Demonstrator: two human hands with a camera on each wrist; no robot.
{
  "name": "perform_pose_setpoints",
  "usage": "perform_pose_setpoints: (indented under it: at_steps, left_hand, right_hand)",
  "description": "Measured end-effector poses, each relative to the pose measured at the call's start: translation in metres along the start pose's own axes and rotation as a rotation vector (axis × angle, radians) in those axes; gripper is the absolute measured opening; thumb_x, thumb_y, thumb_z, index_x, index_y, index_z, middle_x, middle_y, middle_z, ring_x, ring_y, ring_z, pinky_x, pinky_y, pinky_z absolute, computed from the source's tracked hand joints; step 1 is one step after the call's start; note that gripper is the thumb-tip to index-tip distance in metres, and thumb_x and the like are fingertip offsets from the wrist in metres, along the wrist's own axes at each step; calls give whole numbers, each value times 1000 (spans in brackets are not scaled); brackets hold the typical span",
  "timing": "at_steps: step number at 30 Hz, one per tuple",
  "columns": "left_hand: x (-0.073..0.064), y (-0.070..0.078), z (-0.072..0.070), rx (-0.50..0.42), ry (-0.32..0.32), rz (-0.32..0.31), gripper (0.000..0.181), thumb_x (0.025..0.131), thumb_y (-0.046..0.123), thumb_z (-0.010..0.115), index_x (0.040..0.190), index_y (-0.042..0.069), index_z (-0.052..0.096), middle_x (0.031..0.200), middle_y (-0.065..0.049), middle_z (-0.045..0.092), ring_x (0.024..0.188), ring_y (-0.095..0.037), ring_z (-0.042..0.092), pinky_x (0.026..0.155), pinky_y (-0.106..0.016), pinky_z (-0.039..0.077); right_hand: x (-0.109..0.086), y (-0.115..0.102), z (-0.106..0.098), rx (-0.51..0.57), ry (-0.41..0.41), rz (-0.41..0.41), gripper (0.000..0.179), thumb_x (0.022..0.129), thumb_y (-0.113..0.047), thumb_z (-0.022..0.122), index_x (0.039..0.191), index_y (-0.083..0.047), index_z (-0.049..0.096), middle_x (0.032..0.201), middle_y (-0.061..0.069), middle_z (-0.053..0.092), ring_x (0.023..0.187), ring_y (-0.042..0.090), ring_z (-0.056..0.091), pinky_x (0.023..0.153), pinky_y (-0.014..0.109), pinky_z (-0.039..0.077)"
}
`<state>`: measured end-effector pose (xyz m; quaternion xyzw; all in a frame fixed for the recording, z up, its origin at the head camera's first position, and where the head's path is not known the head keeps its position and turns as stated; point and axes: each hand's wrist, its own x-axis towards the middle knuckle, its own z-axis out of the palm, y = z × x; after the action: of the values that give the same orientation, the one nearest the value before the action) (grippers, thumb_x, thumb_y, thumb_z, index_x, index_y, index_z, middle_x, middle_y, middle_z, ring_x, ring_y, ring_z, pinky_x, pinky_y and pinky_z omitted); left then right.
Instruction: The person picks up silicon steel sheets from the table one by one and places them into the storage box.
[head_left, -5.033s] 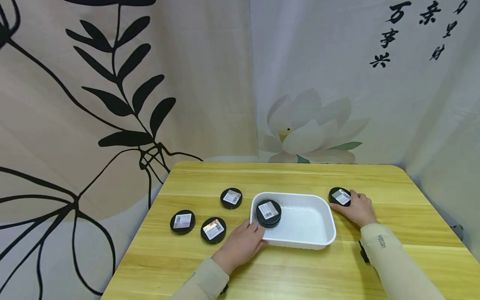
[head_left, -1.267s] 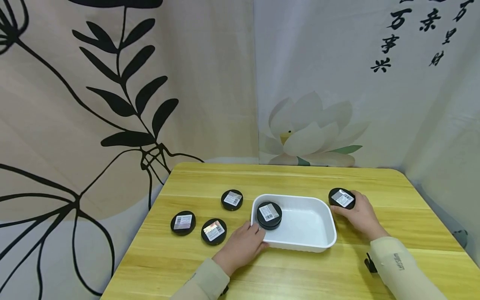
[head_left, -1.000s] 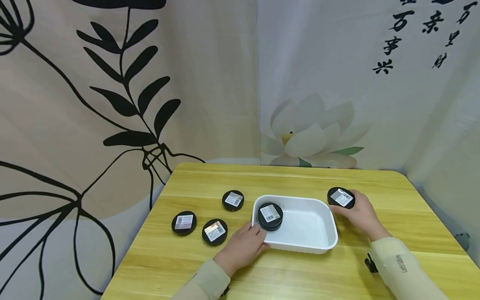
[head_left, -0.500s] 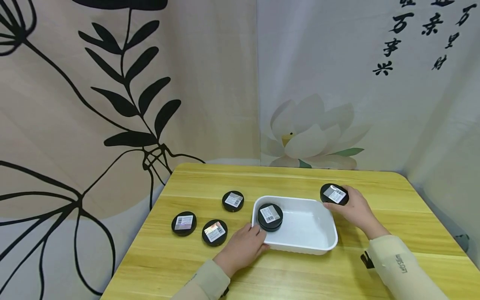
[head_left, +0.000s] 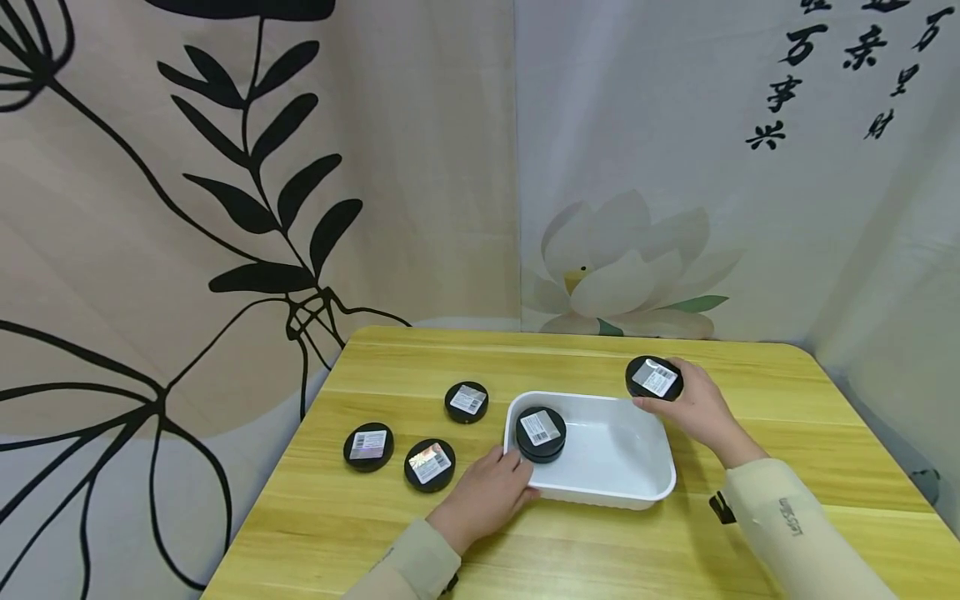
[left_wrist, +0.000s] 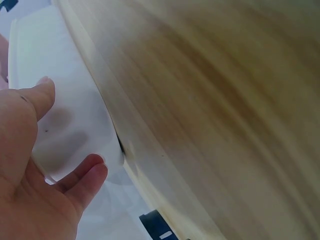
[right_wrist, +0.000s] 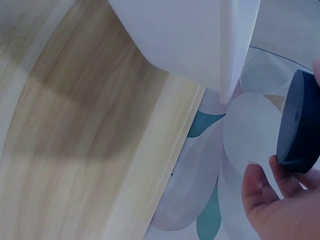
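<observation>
Operator: What is in my grip on the right?

Spotter: Your right hand (head_left: 701,408) holds a black disc (head_left: 654,379) by its edge, thumb on the near side, fingers round the right. You have it raised over the far right corner of the white tray (head_left: 611,471), its label turned up toward your head. The right wrist view shows it in the air, apart from the tray; part of it is cut off there.

Operator: And the left?

Spotter: Your left hand (head_left: 487,492) grips the tray's near left corner — thumb and fingers lie on two sides of it in the left wrist view. The tray sits flat on the wooden table (head_left: 585,550).

Operator: What lies inside the tray?

Spotter: A stack of black discs (head_left: 540,433) at the left end, one on top of another, the upper one labelled. The lower shows only its edge to you.

Operator: Any others?

Spotter: You have three, well apart from your right hand: a back disc (head_left: 466,402) just left of the tray, a front disc (head_left: 430,465) near your left hand, and an outer disc (head_left: 368,447) furthest left. All three lie label up. Behind the table hangs a printed curtain (head_left: 427,167).
</observation>
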<state>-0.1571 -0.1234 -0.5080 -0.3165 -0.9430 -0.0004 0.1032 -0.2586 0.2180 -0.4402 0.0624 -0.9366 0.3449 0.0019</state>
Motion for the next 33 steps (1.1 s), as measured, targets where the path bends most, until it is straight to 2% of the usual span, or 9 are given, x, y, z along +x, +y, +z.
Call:
perform_pose_setpoints:
  at_steps: [6,23,33]
  left_hand:
    - [0,0,-2,4,-4,-3,30,103,47,52,103,18,59,100,3,59,91,-15,50,83,-29,49]
    - [0,-1,-1,3,-22,-16,31,103,48,52,104,18,60,102,3,59,93,-15,51,84,-29,49]
    - [0,0,-2,-7,-8,-10,30,103,47,52,102,19,60,100,3,60,92,-15,51,83,-29,49]
  right_hand:
    - [2,-6,0,3,-5,-1,111,81,-53,80,154,9,24,148,34,36,132,49,40,105,67,39]
    - [9,-26,13,22,-25,-31,109,79,-49,84,154,6,26,152,32,35,135,49,38,108,67,37]
    - [15,-39,22,11,-46,-48,109,77,-49,85,154,3,28,152,29,36,135,47,39,108,67,38]
